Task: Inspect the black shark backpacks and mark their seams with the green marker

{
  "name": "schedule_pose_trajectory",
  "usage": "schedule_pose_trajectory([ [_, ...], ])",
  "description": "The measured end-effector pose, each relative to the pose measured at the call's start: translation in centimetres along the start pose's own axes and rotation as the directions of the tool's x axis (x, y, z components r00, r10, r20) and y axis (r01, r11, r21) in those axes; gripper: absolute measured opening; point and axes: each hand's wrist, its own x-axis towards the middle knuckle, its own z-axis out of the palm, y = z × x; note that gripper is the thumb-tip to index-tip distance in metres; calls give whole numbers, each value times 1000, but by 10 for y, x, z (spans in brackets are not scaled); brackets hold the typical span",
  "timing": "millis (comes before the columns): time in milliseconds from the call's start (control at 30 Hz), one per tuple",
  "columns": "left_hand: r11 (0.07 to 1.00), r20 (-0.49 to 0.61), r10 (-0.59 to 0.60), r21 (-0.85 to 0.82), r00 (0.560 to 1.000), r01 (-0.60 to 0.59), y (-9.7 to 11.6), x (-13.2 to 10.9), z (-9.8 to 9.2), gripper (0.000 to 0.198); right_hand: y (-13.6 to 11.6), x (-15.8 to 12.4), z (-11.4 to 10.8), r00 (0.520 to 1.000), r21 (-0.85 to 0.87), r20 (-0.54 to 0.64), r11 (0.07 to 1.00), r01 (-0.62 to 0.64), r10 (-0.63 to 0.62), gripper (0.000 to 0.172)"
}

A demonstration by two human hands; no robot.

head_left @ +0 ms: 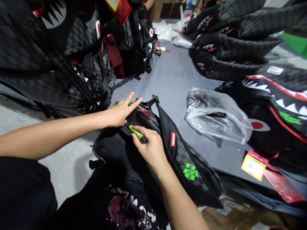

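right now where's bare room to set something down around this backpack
The grey sheet is bare between the left backpack pile and the right pile, beyond the plastic bag. Pale floor lies free left of the backpack under the right hand and its green tool. Both piles are crowded.

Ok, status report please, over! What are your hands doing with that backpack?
Left hand open, flat on backpack. Right hand shut on green tool, tip at backpack. Plastic bag apart on the right, nothing blocking.

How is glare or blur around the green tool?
Head view: the slim green-handled tool in the right hand is sharp and evenly lit; glare streaks the crumpled clear plastic bag; wide-angle distortion bends the black shark-mouth backpacks at the edges.
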Motion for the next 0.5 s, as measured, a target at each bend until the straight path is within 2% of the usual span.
schedule_pose_trajectory([
  [100, 994, 64, -111, -10, 992, 112, 1, -2, 1, 110, 3, 2, 6, 1000, -5, -29, 1000, 10, -10, 22],
  [267, 1000, 139, -26, 15, 990, 25, -3, 3, -6, 108, 3, 7, 7, 1000, 53, 10, 999, 8, -9, 22],
  [500, 1000, 104, 1, -8, 995, -1, -10, 9, 3, 106, -4, 13, 10, 1000, 13, 23, 1000, -15, 15, 22],
])
